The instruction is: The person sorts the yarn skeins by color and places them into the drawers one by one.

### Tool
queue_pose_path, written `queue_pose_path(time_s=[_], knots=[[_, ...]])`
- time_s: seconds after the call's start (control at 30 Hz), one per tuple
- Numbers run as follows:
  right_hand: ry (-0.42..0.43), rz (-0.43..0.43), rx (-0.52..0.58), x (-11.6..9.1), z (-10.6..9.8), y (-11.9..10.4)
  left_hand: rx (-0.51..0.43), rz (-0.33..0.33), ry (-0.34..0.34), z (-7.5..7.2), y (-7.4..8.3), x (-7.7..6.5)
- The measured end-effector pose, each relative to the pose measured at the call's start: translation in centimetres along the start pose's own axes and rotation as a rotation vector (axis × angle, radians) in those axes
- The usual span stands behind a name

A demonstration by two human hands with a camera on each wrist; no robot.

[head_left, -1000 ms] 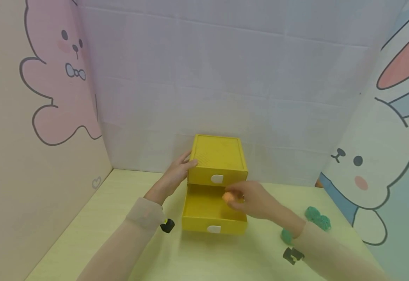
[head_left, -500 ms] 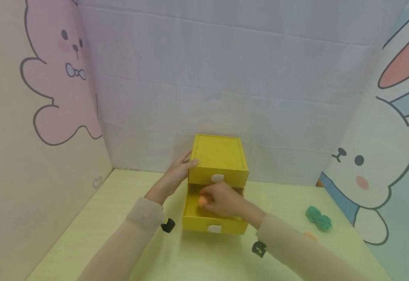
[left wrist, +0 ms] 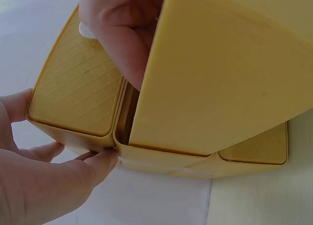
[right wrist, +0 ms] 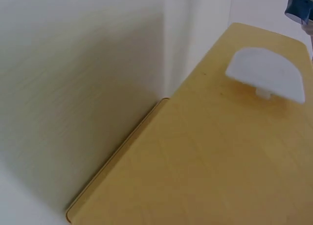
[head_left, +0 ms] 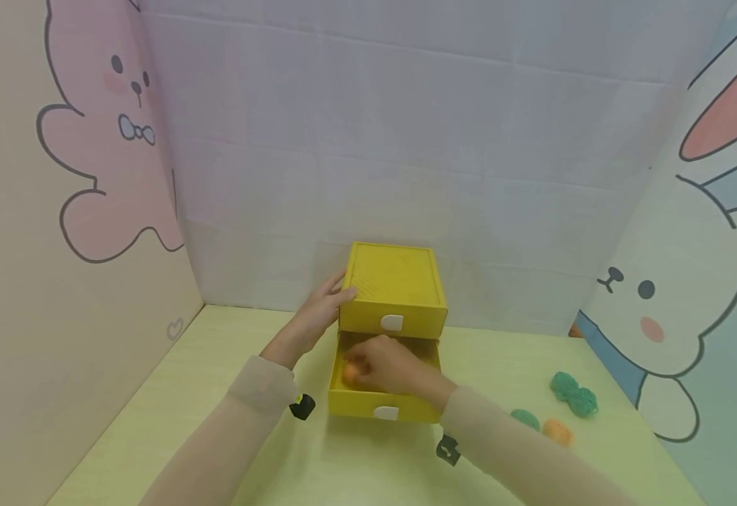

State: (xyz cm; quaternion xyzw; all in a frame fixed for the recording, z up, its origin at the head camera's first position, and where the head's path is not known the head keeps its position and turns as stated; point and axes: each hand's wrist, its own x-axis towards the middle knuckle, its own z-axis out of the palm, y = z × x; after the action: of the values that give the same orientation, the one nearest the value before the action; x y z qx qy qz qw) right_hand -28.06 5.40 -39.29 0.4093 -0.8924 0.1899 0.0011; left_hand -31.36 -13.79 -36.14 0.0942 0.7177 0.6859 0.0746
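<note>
A small yellow two-drawer cabinet (head_left: 396,274) stands before the back wall, its lower drawer (head_left: 352,404) pulled out and its upper drawer front closed. My left hand (head_left: 314,318) rests on the cabinet's left side, thumb at the top edge. In the left wrist view, its extended fingers (left wrist: 100,168) lie along the yellow casing. My right hand (head_left: 394,367) is inside the lower drawer, fingers curled round an orange ball (head_left: 352,375) near the drawer's left wall. A white handle tab (right wrist: 266,73) on a yellow drawer front fills part of the right wrist view, where that hand is hidden.
On the table to the right lie two joined green yarn-like balls (head_left: 574,394), another green ball (head_left: 524,419) and an orange ball (head_left: 558,431). The last two are beside my right sleeve (head_left: 501,436). Walls with cartoon animals enclose both sides of the table.
My right hand has moved left and down into the open drawer with the orange ball. The other orange ball has come into view beside my sleeve. My left hand has stayed on the cabinet.
</note>
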Motion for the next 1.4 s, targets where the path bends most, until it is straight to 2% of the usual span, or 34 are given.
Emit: queue_pose_path(time_s=[0.33,0.47,0.6,0.83,1.03,1.23,1.4], knots=[[-0.007,0.012,-0.028,0.4,0.5,-0.1,-0.010,0.003,-0.019,0.1,-0.1,0.1],[0.010,0.009,0.003,-0.4,-0.3,-0.1,-0.011,0.003,-0.025,0.2,-0.2,0.2],[0.018,0.004,0.016,-1.6,-1.9,-0.3,-0.009,-0.001,-0.030,0.2,-0.1,0.1],[0.022,-0.010,-0.004,-5.5,-5.9,-0.1,-0.002,-0.009,-0.023,0.0,0.2,0.0],[0.050,0.009,-0.052,-9.2,-9.2,1.3,-0.008,-0.022,-0.002,-0.2,0.2,-0.1],[0.097,0.140,-0.057,-12.9,-11.6,4.3,0.001,-0.023,-0.002,-0.3,-0.2,0.1],[0.111,0.212,-0.102,-16.3,-12.0,7.6,-0.004,-0.022,-0.007,-0.1,-0.1,0.3]])
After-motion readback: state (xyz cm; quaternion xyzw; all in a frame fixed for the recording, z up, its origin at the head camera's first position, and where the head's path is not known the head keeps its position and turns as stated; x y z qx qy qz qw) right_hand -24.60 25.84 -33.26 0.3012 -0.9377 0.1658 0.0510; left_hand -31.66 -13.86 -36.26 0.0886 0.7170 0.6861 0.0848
